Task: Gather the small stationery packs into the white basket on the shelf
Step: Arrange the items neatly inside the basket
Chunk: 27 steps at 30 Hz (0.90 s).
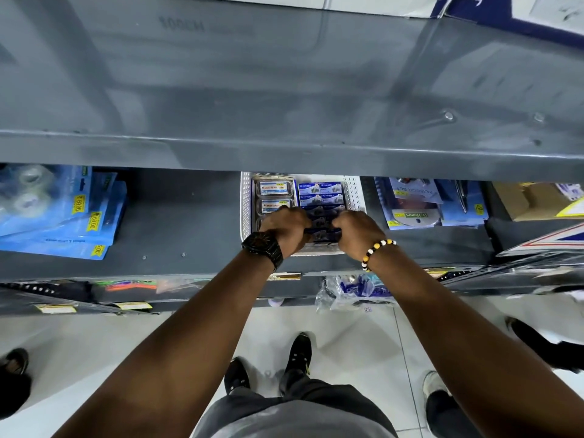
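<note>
Starting at the left of the frame, a heap of blue plastic-wrapped packets with yellow price stickers (60, 213) lies on the grey metal shelf (177, 222), well apart from the work. At centre stands the white perforated plastic basket (246, 200), already holding clear-lidded packs with white labels (273, 188) in its left column and small blue stationery boxes (319, 194) in its right. The left hand (286, 227), a black watch at its wrist, and the right hand (358, 229), wearing a beaded bracelet, meet over the basket's near end, both clamped on a dark blue pack (322, 232) held between them, just above or resting on the boxes below (which, I cannot tell). To the right of the basket lie scissor-set cards (414, 200).

The risk, as I judge it, is crowding: the near end looks nearly full, so pressing the pack down askew could tip it over the front rim and off the shelf edge to the floor. A shove with both hands might also slide the light basket backward, or unsettle the neat rows behind
</note>
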Each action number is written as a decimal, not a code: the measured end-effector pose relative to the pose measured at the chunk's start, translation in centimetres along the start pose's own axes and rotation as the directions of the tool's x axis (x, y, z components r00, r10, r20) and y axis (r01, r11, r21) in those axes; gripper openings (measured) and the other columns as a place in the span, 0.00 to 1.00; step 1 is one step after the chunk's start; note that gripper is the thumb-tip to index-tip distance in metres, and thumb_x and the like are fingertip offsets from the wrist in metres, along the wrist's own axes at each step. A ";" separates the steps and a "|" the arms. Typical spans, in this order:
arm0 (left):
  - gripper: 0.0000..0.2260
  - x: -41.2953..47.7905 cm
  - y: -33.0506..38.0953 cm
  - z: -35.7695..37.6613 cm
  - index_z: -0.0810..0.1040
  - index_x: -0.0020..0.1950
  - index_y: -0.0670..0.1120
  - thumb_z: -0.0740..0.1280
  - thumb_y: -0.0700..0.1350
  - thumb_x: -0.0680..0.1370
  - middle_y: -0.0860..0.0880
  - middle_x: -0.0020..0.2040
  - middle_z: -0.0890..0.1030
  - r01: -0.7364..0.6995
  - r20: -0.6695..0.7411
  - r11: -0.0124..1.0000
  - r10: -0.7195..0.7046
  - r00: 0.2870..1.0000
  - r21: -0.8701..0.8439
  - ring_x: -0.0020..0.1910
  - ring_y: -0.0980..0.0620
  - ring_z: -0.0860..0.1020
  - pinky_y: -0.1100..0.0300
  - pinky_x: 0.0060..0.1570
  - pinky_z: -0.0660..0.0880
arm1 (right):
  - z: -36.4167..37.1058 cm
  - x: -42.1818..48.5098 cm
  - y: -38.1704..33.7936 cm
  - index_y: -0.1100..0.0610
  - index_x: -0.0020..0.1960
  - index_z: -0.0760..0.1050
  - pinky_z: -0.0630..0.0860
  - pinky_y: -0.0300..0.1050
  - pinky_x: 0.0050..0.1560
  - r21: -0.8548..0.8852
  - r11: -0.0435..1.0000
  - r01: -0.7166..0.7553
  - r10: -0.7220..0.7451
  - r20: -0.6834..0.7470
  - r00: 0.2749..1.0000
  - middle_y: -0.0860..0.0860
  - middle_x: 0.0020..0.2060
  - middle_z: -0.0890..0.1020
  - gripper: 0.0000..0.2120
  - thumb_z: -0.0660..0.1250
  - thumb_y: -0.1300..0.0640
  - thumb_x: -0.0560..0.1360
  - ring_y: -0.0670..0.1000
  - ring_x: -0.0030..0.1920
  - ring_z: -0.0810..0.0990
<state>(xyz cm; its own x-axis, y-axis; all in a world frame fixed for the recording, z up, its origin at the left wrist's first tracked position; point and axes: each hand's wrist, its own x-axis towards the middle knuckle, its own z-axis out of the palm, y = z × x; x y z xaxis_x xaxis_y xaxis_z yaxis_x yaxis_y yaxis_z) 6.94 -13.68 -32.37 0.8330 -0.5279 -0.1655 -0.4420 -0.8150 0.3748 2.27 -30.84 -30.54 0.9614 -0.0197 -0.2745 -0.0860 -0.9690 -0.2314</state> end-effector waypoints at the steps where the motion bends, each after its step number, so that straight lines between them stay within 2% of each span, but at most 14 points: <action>1: 0.13 0.0 0.0 -0.1 0.81 0.61 0.50 0.67 0.52 0.78 0.47 0.59 0.82 0.003 -0.005 1.000 -0.003 1.000 0.017 0.57 0.45 0.80 0.55 0.51 0.75 | 0.0 0.1 0.0 0.58 0.46 0.82 0.77 0.46 0.52 0.004 1.000 -0.008 0.008 -0.008 1.000 0.59 0.48 0.83 0.13 0.67 0.71 0.66 0.61 0.51 0.80; 4: 0.11 0.1 0.3 -0.4 0.82 0.58 0.50 0.67 0.51 0.78 0.48 0.56 0.82 0.010 0.005 0.999 -0.010 1.000 0.034 0.56 0.45 0.79 0.57 0.51 0.73 | 0.2 0.4 0.1 0.59 0.44 0.83 0.78 0.45 0.52 0.006 1.000 -0.028 0.028 -0.035 0.999 0.59 0.47 0.83 0.10 0.67 0.70 0.67 0.61 0.50 0.80; 7: 0.08 0.6 -0.1 -0.2 0.84 0.54 0.50 0.68 0.48 0.78 0.51 0.53 0.83 -0.053 0.088 0.998 0.055 0.995 -0.017 0.54 0.48 0.79 0.63 0.49 0.74 | 0.5 0.6 -0.1 0.60 0.44 0.83 0.77 0.45 0.50 0.011 0.999 -0.033 0.033 -0.021 0.999 0.59 0.47 0.83 0.08 0.68 0.68 0.68 0.61 0.50 0.80; 8: 0.08 0.7 -0.1 -0.2 0.84 0.55 0.50 0.68 0.48 0.78 0.50 0.55 0.82 -0.084 0.107 0.996 0.085 0.991 -0.019 0.56 0.48 0.78 0.64 0.50 0.74 | 0.5 0.7 0.0 0.59 0.44 0.83 0.76 0.43 0.49 0.025 0.999 -0.028 0.028 -0.018 0.999 0.59 0.47 0.82 0.07 0.69 0.67 0.68 0.61 0.51 0.81; 9: 0.10 0.8 -0.1 -0.3 0.83 0.58 0.50 0.66 0.48 0.79 0.49 0.59 0.80 -0.100 0.122 0.995 0.101 0.987 -0.012 0.60 0.47 0.76 0.60 0.56 0.73 | 0.5 0.9 0.1 0.59 0.46 0.83 0.76 0.42 0.51 0.047 0.999 -0.012 0.012 -0.008 1.000 0.59 0.49 0.82 0.07 0.71 0.64 0.68 0.60 0.52 0.80; 11: 0.13 0.8 -0.4 -0.4 0.81 0.64 0.51 0.66 0.50 0.80 0.47 0.69 0.74 -0.062 0.144 0.997 0.067 0.987 -0.041 0.69 0.45 0.69 0.49 0.69 0.66 | 0.6 1.0 0.2 0.58 0.53 0.82 0.76 0.45 0.59 0.133 0.990 0.039 -0.042 0.021 0.999 0.57 0.58 0.78 0.16 0.76 0.57 0.67 0.58 0.57 0.78; 13: 0.22 0.9 -1.2 -0.6 0.78 0.68 0.54 0.74 0.53 0.74 0.46 0.76 0.66 -0.039 0.132 0.997 0.047 0.990 -0.064 0.75 0.42 0.62 0.44 0.75 0.60 | 0.6 1.1 0.4 0.56 0.61 0.78 0.73 0.47 0.65 0.236 0.967 0.091 -0.103 0.040 0.994 0.55 0.64 0.74 0.26 0.78 0.57 0.65 0.55 0.62 0.75; 14: 0.28 0.9 -1.8 -0.7 0.74 0.71 0.57 0.76 0.56 0.71 0.46 0.79 0.62 -0.005 0.130 0.998 0.012 0.991 -0.058 0.77 0.40 0.58 0.43 0.76 0.58 | 0.7 1.2 0.5 0.53 0.64 0.76 0.72 0.47 0.67 0.261 0.959 0.110 -0.126 0.045 0.991 0.54 0.65 0.73 0.29 0.78 0.58 0.64 0.54 0.64 0.74; 16: 0.39 0.8 -3.1 -0.7 0.65 0.77 0.60 0.77 0.60 0.69 0.47 0.81 0.56 0.029 0.199 0.998 -0.041 0.979 0.064 0.79 0.39 0.52 0.40 0.76 0.57 | 1.0 1.6 0.7 0.49 0.67 0.73 0.71 0.46 0.68 0.257 0.960 0.113 -0.133 0.063 0.989 0.53 0.66 0.72 0.32 0.77 0.62 0.65 0.53 0.65 0.73; 19: 0.44 1.0 -4.2 -0.7 0.59 0.80 0.56 0.77 0.59 0.69 0.46 0.82 0.54 -0.032 0.263 0.985 -0.014 0.965 0.172 0.80 0.40 0.51 0.44 0.77 0.57 | 1.4 2.1 0.7 0.49 0.68 0.72 0.68 0.43 0.69 0.222 0.969 0.106 -0.121 0.054 0.991 0.54 0.68 0.71 0.33 0.76 0.63 0.65 0.55 0.67 0.71; 22: 0.38 0.7 -4.1 -0.6 0.61 0.79 0.52 0.74 0.53 0.74 0.43 0.80 0.58 -0.026 0.207 0.986 -0.009 0.978 0.164 0.79 0.40 0.57 0.46 0.76 0.59 | 1.8 2.4 0.6 0.52 0.67 0.74 0.66 0.39 0.67 0.203 0.973 0.108 -0.115 0.025 0.993 0.56 0.68 0.71 0.32 0.78 0.61 0.64 0.57 0.67 0.71; 25: 0.26 0.3 -4.4 -0.6 0.68 0.76 0.48 0.68 0.49 0.79 0.43 0.75 0.69 -0.037 0.174 0.982 0.005 0.985 0.185 0.73 0.41 0.68 0.47 0.72 0.66 | 1.9 2.6 0.7 0.52 0.69 0.72 0.62 0.43 0.72 0.174 0.982 0.066 -0.077 0.054 0.996 0.59 0.74 0.64 0.33 0.77 0.61 0.66 0.57 0.73 0.65; 27: 0.23 0.2 -4.6 -0.8 0.71 0.74 0.47 0.68 0.47 0.79 0.44 0.75 0.70 -0.064 0.209 0.974 0.017 0.978 0.219 0.73 0.42 0.69 0.53 0.71 0.68 | 1.9 2.7 0.8 0.52 0.69 0.71 0.60 0.44 0.74 0.169 0.983 0.067 -0.079 0.064 0.995 0.59 0.75 0.62 0.32 0.75 0.62 0.67 0.58 0.74 0.62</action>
<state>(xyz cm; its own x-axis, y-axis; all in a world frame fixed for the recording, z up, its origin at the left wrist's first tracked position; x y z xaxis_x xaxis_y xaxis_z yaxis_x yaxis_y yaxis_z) 9.39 -9.82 -33.44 0.7373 -0.5802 -0.3461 -0.5564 -0.8121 0.1758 4.26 -31.18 -33.26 0.9465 0.0725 -0.3143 -0.0640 -0.9128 -0.4034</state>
